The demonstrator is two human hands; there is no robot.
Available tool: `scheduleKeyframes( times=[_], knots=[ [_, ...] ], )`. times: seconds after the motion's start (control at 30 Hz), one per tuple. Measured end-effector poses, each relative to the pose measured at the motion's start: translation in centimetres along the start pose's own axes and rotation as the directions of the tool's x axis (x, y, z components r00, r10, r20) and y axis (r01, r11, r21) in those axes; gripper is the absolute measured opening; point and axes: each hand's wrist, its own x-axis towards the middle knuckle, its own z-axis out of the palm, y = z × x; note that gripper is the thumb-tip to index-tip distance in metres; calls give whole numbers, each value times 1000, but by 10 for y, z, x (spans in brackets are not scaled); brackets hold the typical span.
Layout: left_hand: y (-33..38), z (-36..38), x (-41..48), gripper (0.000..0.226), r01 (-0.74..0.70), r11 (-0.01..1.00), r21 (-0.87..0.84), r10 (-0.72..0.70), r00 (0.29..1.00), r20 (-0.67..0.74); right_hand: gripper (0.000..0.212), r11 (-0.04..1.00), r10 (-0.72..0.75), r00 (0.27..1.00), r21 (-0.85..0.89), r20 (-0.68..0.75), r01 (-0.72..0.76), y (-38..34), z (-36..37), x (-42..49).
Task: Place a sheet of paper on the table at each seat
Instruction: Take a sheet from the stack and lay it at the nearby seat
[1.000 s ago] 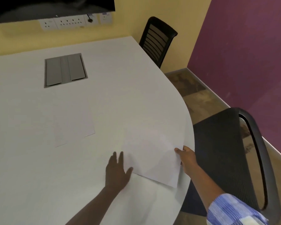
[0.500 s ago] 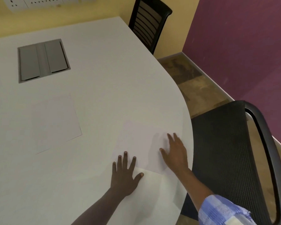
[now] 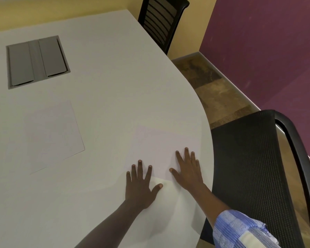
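Left hand [image 3: 139, 183]: laid flat, fingers spread, palm down on the tabletop [image 3: 106, 97]; fingertips rest on the near left edge of the sheet [image 3: 161, 149]. Nothing is pinched.

Right hand [image 3: 188, 170]: likewise flat and spread, pressed onto the sheet's near right part, close to the tabletop's curved edge.

Sheet: lies flat under both hands and extends away from the fingertips; its long axis is judged to run roughly away from the hands, slightly tilted. It faces the near chair [image 3: 254, 167], just right of the right hand.

Second sheet [image 3: 52, 136]: lies well to the left of the left hand, untouched.

Far chair [image 3: 161, 20]: beyond the fingertips, no sheet seen before it. That seat is judged next; the right hand is nearer.
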Motion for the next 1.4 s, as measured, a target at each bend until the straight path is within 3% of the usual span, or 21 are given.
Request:
scheduleKeyframes(
  times=[0.4,0.57,0.93,1.13,1.4],
  knots=[
    [-22,9,-49,93,34,998,-57,-40,993,-107,80,997,-77,997,14,-12,77,-21,21,-29],
    [-35,16,-52,98,106,994,-23,-107,993,-43,82,994,-105,994,24,-29,106,-37,22,-35],
    [-46,14,-53,104,109,993,-47,-110,994,-7,78,991,-129,991,40,-20,130,-52,27,-43],
    [-56,3,-57,103,82,994,-68,-87,992,-86,85,986,-134,987,88,-87,142,-64,21,-46],
    [-146,-37,-64,107,277,944,-177,-304,941,-150,82,952,-263,957,127,-119,277,-157,8,-23]
  ],
)
